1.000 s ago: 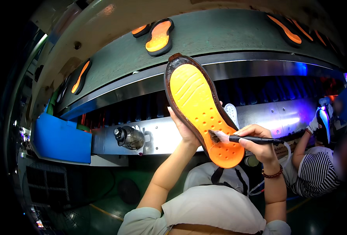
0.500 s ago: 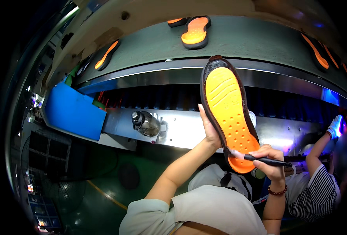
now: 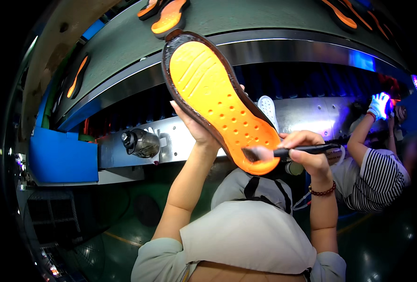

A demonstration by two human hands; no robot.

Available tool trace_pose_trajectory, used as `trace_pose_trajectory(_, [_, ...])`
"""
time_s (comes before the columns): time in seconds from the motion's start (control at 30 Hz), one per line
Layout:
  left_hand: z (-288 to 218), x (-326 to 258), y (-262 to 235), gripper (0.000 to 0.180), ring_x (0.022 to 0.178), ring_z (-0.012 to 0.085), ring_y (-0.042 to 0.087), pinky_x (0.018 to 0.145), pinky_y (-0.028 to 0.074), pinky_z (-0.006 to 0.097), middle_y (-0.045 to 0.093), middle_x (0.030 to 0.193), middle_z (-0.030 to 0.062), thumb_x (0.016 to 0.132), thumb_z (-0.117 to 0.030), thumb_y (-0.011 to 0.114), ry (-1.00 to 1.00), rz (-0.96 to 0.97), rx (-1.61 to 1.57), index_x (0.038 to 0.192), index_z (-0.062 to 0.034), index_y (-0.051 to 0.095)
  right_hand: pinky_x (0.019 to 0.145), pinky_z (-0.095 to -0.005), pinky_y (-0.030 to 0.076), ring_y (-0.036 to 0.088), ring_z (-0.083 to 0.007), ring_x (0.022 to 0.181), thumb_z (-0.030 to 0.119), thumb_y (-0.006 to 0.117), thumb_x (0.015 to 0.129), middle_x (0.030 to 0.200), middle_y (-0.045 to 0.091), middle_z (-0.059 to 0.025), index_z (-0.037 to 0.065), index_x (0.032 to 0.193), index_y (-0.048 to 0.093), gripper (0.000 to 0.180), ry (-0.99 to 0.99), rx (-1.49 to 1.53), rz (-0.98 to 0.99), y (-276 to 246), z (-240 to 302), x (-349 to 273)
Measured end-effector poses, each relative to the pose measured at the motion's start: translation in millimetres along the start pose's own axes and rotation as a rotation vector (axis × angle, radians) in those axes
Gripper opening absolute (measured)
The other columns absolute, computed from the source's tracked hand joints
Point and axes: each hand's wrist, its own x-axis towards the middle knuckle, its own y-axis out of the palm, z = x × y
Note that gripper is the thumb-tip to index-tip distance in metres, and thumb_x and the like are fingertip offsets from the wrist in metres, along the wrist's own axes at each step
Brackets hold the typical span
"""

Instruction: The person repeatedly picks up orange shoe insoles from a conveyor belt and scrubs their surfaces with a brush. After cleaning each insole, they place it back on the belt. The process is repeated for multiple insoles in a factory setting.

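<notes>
My left hand (image 3: 194, 127) grips a shoe sole (image 3: 213, 96) from beneath, its thumb along the left edge. The sole has a bright orange inner face with small round dimples and grooves, and a dark rim that looks wet towards the toe. It is tilted, toe pointing up and left, heel near my chest. In my right hand (image 3: 309, 152) is a brush (image 3: 283, 152) with a black handle, pinched between thumb and fingers. Its bristle tip is over the heel end of the sole and seems to touch the orange surface.
A green conveyor belt (image 3: 246, 19) beyond carries several orange and dark soles. On the metal ledge stand a dark bottle (image 3: 141, 143) and a white perforated insole (image 3: 267, 110). A blue box (image 3: 62, 155) sits left. At right, a co-worker's gloved hand (image 3: 380, 104) is near a blue-violet light.
The view has turned, shifting the scene. The sole now leans further left, its toe farther left. The brush tip has gone from the heel's left rim onto its orange inner face.
</notes>
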Motion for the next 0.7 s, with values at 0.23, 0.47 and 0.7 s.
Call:
trace_pose_trajectory(0.23, [-4, -2, 1, 0.092, 0.110, 0.0389, 0.044, 0.094, 0.035, 0.049, 0.038, 0.126, 0.0238, 0.072, -0.078, 0.022, -0.010, 0.022, 0.031, 0.134, -0.0100, 0.023, 0.098, -0.0392, 0.026, 0.061, -0.0173, 0.083, 0.004, 0.067, 0.067, 0.085, 0.066, -0.0065, 0.005, 0.081, 0.066, 0.014, -0.089, -0.343, 0.229, -13, -9, -4])
trace_pose_trajectory(0.47, [1, -3, 0, 0.088, 0.107, 0.0351, 0.049, 0.092, 0.040, 0.044, 0.046, 0.123, 0.0175, 0.075, -0.075, 0.015, 0.050, -0.132, 0.114, 0.130, -0.0076, 0.032, 0.098, -0.0361, 0.030, 0.055, -0.0204, 0.096, 0.001, 0.062, 0.069, 0.085, 0.065, -0.0133, 0.000, 0.085, 0.063, 0.016, -0.112, -0.321, -0.035, -13, -24, -11])
trace_pose_trajectory(0.7, [0, -23, 17, 0.084, 0.102, 0.0208, 0.055, 0.086, 0.047, 0.035, 0.052, 0.116, 0.0119, 0.076, -0.073, 0.023, 0.057, -0.146, 0.051, 0.125, -0.0062, 0.038, 0.086, -0.0346, 0.047, 0.057, -0.0267, 0.098, -0.001, 0.055, 0.077, 0.107, 0.054, -0.0215, -0.006, 0.095, 0.056, 0.019, -0.008, 0.157, -0.130, -15, -40, -30])
